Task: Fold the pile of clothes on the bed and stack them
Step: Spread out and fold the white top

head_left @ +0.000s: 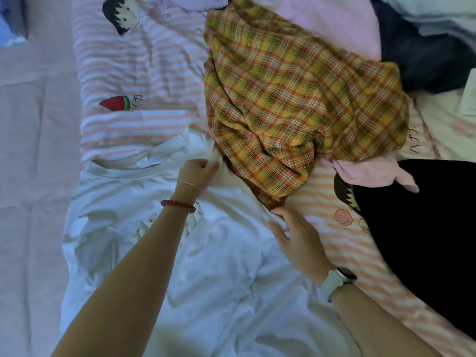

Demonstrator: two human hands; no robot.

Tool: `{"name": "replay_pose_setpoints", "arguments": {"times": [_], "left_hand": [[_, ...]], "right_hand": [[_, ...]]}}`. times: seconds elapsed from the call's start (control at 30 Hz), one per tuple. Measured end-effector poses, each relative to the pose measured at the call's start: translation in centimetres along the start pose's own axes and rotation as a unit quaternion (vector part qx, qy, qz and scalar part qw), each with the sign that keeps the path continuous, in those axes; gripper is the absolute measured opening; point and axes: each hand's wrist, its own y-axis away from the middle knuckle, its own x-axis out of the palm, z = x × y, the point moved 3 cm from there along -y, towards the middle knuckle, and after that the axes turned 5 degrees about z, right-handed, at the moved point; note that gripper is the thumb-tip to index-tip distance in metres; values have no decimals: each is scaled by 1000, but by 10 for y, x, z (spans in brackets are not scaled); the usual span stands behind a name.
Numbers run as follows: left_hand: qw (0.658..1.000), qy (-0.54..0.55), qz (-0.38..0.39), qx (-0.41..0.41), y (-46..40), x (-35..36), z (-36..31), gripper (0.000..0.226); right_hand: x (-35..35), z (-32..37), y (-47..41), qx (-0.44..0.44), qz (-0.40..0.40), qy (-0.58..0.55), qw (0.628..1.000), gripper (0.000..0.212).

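The white t-shirt [219, 253] is lying spread flat on the bed [33, 176], just below the plaid shirt [296, 104]. Left hand [198, 173] is pinching its shoulder fabric, and right hand [296, 238], fingers relaxed, is touching the edge, probably straightening it for folding.

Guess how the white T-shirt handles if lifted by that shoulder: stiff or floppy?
Probably floppy: the white T-shirt lies wrinkled on the bed and bunches where the left hand pinches it. Likely light, thin fabric. The plaid garment overlaps its edge, so it may drag.
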Motion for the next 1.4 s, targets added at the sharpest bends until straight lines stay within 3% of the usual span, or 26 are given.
{"name": "replay_pose_setpoints", "arguments": {"times": [0.13, 0.27, 0.37, 0.5, 0.57, 0.63, 0.8, 0.9, 1.0, 1.1, 1.2, 1.3, 1.4], "left_hand": [[995, 63, -49, 60, -4, -13, -4, 38], [980, 176, -66, 68, -5, -17, -11, 32], [972, 209, -57, 88, -10, -14, -28, 28], [986, 136, -13, 98, -26, 1, -49, 27], [994, 79, 22, 71, -32, 8, -49, 43], [995, 78, -3, 67, -32, 9, -47, 51], [990, 83, -92, 69, 12, 10, -8, 39], [992, 57, -99, 44, 62, 22, 38, 36], [991, -43, -124, 41, 109, 38, 79, 40], [981, -122, -150, 18, 143, 48, 108, 52], [976, -186, -118, -7, 169, 54, 134, 65], [969, -227, -92, -40, 195, 52, 158, 71], [966, -203, -138, -84, 226, 40, 182, 71]], "right_hand": [[-9, -2, 1, 4, -60, 27, 998, 11], [-3, -8, -2, 124, -93, -47, 987, 15], [-1, -10, -7, 162, -104, -94, 977, 20], [-4, -17, -12, 176, -118, -81, 974, 24], [-5, -25, -15, 193, -115, -92, 970, 24], [-6, -30, -17, 194, -108, -129, 966, 22], [-8, -40, 0, 183, -51, -201, 961, 10], [-6, -46, 24, 209, -10, -166, 964, 17], [-8, -51, 52, 221, 3, -107, 969, 18], [-12, -54, 81, 233, 2, -41, 971, 25], [-10, -52, 109, 261, 3, -26, 965, 26], [-8, -44, 135, 257, -23, -26, 966, 29], [-2, -27, 162, 218, -67, 68, 971, 40]]}}
